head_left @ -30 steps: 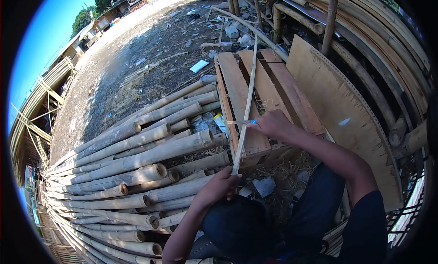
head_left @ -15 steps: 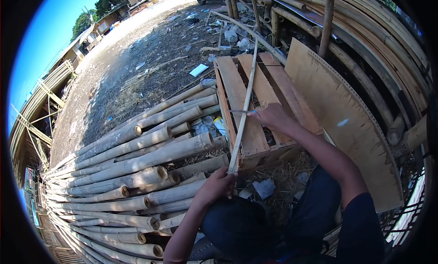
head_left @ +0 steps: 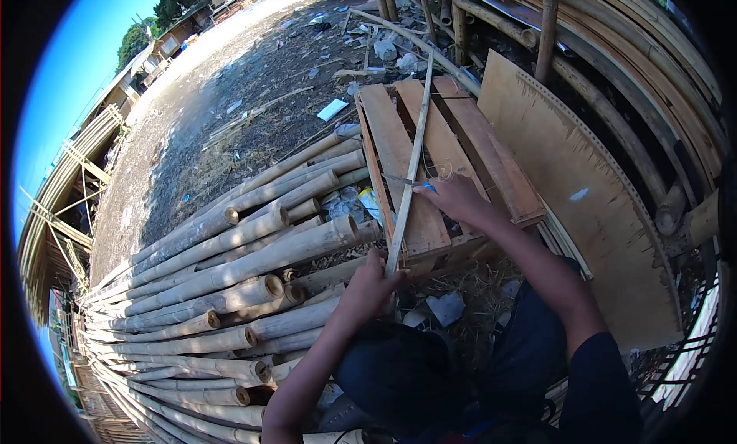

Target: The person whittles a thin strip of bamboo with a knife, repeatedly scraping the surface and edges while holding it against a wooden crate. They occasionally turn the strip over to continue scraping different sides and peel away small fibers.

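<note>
A long, pale bamboo strip lies slantwise over a crate of wooden slats. My left hand is closed around the strip's near end, just off the crate's front edge. Over the slats, my right hand grips a knife by its blue handle. The blade points left and crosses the strip, apparently touching it. A thin curled shaving shows beside the right hand.
Cut bamboo poles are stacked to the left, their ends facing the crate. A curved plywood sheet leans at the right, in front of long stacked boards. Litter and a white packet lie on the dirt.
My left hand has moved up and slightly forward with the strip's near end. The knife's angle has tilted a little, its tip now higher. The view has shifted slightly.
</note>
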A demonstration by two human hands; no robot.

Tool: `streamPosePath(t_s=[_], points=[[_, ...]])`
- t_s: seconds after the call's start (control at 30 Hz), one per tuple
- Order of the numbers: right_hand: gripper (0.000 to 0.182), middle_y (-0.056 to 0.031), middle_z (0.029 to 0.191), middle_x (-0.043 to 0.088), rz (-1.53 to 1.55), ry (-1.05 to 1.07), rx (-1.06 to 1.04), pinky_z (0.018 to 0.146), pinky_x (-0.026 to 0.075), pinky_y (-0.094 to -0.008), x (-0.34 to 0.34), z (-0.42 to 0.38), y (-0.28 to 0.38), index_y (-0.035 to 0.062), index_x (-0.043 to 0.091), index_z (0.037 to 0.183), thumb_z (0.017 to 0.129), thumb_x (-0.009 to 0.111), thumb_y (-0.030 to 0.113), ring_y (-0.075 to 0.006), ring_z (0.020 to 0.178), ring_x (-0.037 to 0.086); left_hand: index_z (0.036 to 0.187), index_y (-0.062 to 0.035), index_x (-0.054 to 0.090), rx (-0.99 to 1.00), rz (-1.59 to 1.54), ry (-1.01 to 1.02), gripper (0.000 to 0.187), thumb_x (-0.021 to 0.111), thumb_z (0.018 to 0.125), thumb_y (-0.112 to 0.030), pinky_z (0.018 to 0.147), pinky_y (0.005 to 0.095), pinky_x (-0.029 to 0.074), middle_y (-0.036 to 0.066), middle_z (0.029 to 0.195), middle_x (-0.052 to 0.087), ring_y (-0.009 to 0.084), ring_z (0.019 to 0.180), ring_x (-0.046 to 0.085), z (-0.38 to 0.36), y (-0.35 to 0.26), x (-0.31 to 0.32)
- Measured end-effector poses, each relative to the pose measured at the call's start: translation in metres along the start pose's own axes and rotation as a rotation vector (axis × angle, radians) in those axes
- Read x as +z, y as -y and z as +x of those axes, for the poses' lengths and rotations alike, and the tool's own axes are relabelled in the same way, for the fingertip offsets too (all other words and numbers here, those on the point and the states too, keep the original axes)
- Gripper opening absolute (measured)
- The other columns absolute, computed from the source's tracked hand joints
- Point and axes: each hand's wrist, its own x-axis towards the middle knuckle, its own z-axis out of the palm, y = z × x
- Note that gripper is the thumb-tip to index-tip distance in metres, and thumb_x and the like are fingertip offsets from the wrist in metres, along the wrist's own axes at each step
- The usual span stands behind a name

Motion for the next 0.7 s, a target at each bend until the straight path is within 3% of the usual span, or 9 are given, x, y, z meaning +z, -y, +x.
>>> streamPosePath(t_s=[0.07, 0.17, 0.23, 0.37, 0.47, 0.53, 0.57, 0.63, 0.7], points=[[0.061, -0.0203, 0.064, 0.063, 0.037, 0.019, 0.035, 0.07, 0.051, -0.0509, 0.0, -0.001, 0.005, 0.0018, 0.068, 0.08, 0.098, 0.04, 0.053, -0.0395, 0.071, 0.066, 0.121, 0.0019, 0.044, 0.055, 0.039, -0.033, 0.05, 0.065, 0.09, -0.032, 0.053, 0.0329, 0.048, 0.016, 0.082, 0.065, 0.0188, 0.061, 0.063, 0.004, 0.009, 0.005], [0.063, -0.0212, 0.066, 0.064, 0.056, 0.048, 0.033, 0.07, 0.051, -0.0512, -0.006, -0.007, 0.019, 0.0009, 0.07, 0.079, 0.097, 0.043, 0.054, -0.0401, 0.071, 0.066, 0.115, -0.0013, 0.051, 0.022, -0.033, -0.064, 0.037, 0.059, 0.094, -0.031, 0.046, 0.0309, 0.039, 0.007, 0.074, 0.059, 0.0142, 0.052, 0.051, 0.005, 0.004, -0.002], [0.063, -0.0211, 0.065, 0.063, 0.135, 0.17, 0.001, 0.069, 0.052, -0.0503, -0.011, -0.018, 0.033, 0.0006, 0.07, 0.077, 0.096, 0.043, 0.054, -0.0402, 0.069, 0.066, 0.109, -0.0053, 0.055, -0.235, -0.632, 0.182, 0.027, 0.053, 0.098, -0.03, 0.044, 0.0272, 0.03, -0.001, 0.067, 0.048, 0.0093, 0.049, 0.038, 0.0, -0.011, -0.014], [0.061, -0.0222, 0.065, 0.063, 0.169, 0.159, -0.173, 0.067, 0.052, -0.0494, -0.008, -0.037, 0.048, 0.0007, 0.07, 0.076, 0.097, 0.043, 0.051, -0.0388, 0.067, 0.066, 0.107, -0.0086, 0.055, -0.325, -0.919, 0.282, 0.022, 0.049, 0.1, -0.029, 0.045, 0.0242, 0.023, -0.006, 0.065, 0.038, 0.0065, 0.05, 0.028, -0.001, -0.012, -0.015], [0.06, -0.022, 0.063, 0.061, 0.174, 0.155, -0.185, 0.066, 0.05, -0.0491, -0.004, -0.044, 0.053, -0.0002, 0.067, 0.075, 0.097, 0.044, 0.05, -0.0399, 0.065, 0.063, 0.104, -0.007, 0.055, -0.347, -0.766, 0.228, 0.026, 0.048, 0.1, -0.032, 0.046, 0.0236, 0.026, -0.005, 0.067, 0.042, 0.0061, 0.051, 0.031, 0.0, -0.01, -0.014], [0.059, -0.0227, 0.064, 0.061, 0.206, 0.139, -0.186, 0.067, 0.05, -0.0495, -0.003, -0.044, 0.051, -0.0003, 0.067, 0.075, 0.098, 0.044, 0.05, -0.0407, 0.066, 0.063, 0.102, -0.0038, 0.056, -0.111, -0.199, -0.022, 0.032, 0.05, 0.099, -0.035, 0.048, 0.0306, 0.038, 0.003, 0.064, 0.053, 0.0154, 0.052, 0.049, 0.003, -0.001, -0.006], [0.059, -0.0233, 0.065, 0.061, 0.238, 0.123, -0.187, 0.067, 0.049, -0.0499, -0.003, -0.043, 0.049, -0.0004, 0.067, 0.075, 0.098, 0.044, 0.049, -0.0416, 0.067, 0.063, 0.102, -0.0038, 0.056, -0.113, -0.199, -0.024, 0.032, 0.05, 0.099, -0.035, 0.048, 0.0306, 0.038, 0.003, 0.064, 0.053, 0.0154, 0.052, 0.049, 0.003, 0.002, -0.005], [0.058, -0.0235, 0.065, 0.061, 0.203, 0.13, -0.154, 0.067, 0.049, -0.0496, -0.005, -0.041, 0.048, -0.0004, 0.067, 0.076, 0.098, 0.045, 0.048, -0.0419, 0.068, 0.063, 0.095, 0.0001, 0.059, -0.032, 0.171, -0.138, 0.038, 0.052, 0.097, -0.038, 0.059, 0.0436, 0.047, 0.016, 0.066, 0.063, 0.032, 0.066, 0.064, 0.001, -0.001, -0.005], [0.057, -0.0236, 0.065, 0.061, 0.164, 0.135, -0.121, 0.067, 0.049, -0.0494, -0.005, -0.041, 0.048, -0.0004, 0.067, 0.076, 0.098, 0.045, 0.047, -0.0422, 0.068, 0.063, 0.091, 0.0005, 0.06, -0.045, 0.244, -0.17, 0.039, 0.053, 0.095, -0.037, 0.064, 0.0481, 0.047, 0.019, 0.067, 0.064, 0.0363, 0.073, 0.064, -0.002, -0.012, -0.008]])
